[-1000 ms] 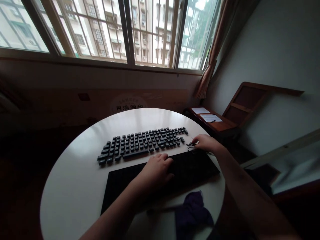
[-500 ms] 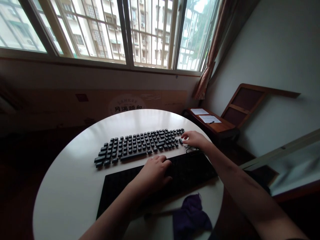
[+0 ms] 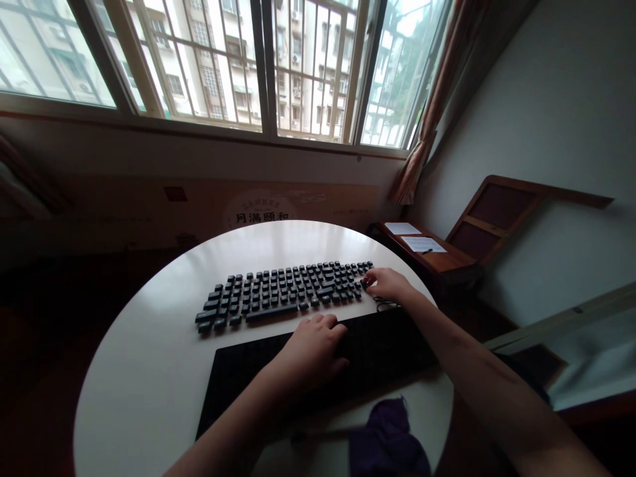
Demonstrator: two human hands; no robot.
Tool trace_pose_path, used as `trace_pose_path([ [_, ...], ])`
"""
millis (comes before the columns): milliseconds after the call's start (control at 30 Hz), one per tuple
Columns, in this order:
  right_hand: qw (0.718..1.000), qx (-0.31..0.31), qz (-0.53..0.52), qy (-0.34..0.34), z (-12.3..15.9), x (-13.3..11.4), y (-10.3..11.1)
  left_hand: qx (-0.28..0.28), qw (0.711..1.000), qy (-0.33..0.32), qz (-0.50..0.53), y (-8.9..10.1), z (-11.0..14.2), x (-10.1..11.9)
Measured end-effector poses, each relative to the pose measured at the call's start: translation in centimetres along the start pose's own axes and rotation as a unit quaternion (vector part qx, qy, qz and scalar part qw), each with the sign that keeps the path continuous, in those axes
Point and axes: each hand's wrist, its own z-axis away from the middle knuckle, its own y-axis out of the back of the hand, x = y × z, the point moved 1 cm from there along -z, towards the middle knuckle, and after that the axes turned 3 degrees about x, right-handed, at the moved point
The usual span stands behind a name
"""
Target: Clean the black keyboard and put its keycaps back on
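A black keyboard base (image 3: 238,371) lies across the near half of the round white table. My left hand (image 3: 315,341) rests on its upper middle, palm down, fingers loosely spread and holding nothing. Beyond the base, loose dark keycaps (image 3: 278,291) stand in rows laid out like a keyboard, with a long space bar keycap (image 3: 271,313) in the front row. At the right end of these rows, my right hand (image 3: 390,285) has its thumb and fingertips closed around a dark keycap (image 3: 365,283). A coiled black cable (image 3: 385,303) lies just below that hand.
Near the table's front edge are a crumpled purple cloth (image 3: 385,440) and a dark thin-handled tool (image 3: 318,436), its kind unclear. To the right stands a wooden chair (image 3: 447,258) with papers (image 3: 422,244) and a pen on it. A barred window (image 3: 313,73) spans the back.
My right hand has come down onto the keycap at the right end of the rows, its fingers closing on it. The left hand stays on the keyboard base. The whole view has shifted slightly.
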Motion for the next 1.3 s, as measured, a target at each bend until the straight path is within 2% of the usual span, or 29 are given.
trace_pose_path([
  [200,1.0,0.009,-0.001,0.002,-0.1,-0.3,0.3,0.006,1.0,-0.003,0.001,-0.3,0.1,-0.2],
  [300,0.999,0.038,0.0,0.007,1.1,-0.9,1.6,0.011,1.0,-0.005,-0.001,-0.5,0.2,-0.4],
  [367,0.997,0.08,-0.014,0.014,2.6,-1.2,2.9,0.014,1.0,-0.008,-0.001,-0.5,0.3,-0.4],
  [433,0.987,0.143,-0.076,0.024,4.5,-1.2,4.4,0.012,1.0,-0.009,-0.001,-0.3,0.3,-0.3],
  [500,0.965,0.192,-0.176,0.025,6.8,-0.8,5.7,0.007,1.0,-0.009,0.0,-0.1,0.3,-0.1],
  [533,0.954,0.2,-0.223,0.018,8.0,-0.3,6.1,0.005,1.0,-0.008,-0.001,0.0,0.4,-0.1],
  [600,0.937,0.176,-0.302,-0.009,10.2,0.7,6.6,0.005,1.0,-0.007,-0.001,0.1,0.4,0.0],
  [767,0.882,0.001,-0.463,-0.085,15.1,2.7,5.2,0.031,0.999,-0.02,0.009,-0.3,0.5,0.8],
  [833,0.864,-0.034,-0.492,-0.096,16.5,2.8,4.3,0.044,0.998,-0.035,0.015,-0.6,0.5,1.3],
  [900,0.854,-0.027,-0.511,-0.095,17.5,2.7,3.4,0.05,0.997,-0.056,0.023,-1.0,0.5,1.9],
  [1033,0.844,0.035,-0.523,-0.116,18.0,2.4,1.6,0.039,0.995,-0.082,0.039,-2.1,0.4,2.1],
  [1200,0.861,0.096,-0.484,-0.124,17.6,2.3,-0.3,0.022,0.995,-0.092,0.045,-2.9,0.0,1.1],
  [1300,0.861,0.116,-0.478,-0.134,17.5,2.3,-0.9,0.017,0.995,-0.09,0.051,-3.0,0.0,0.7],
])
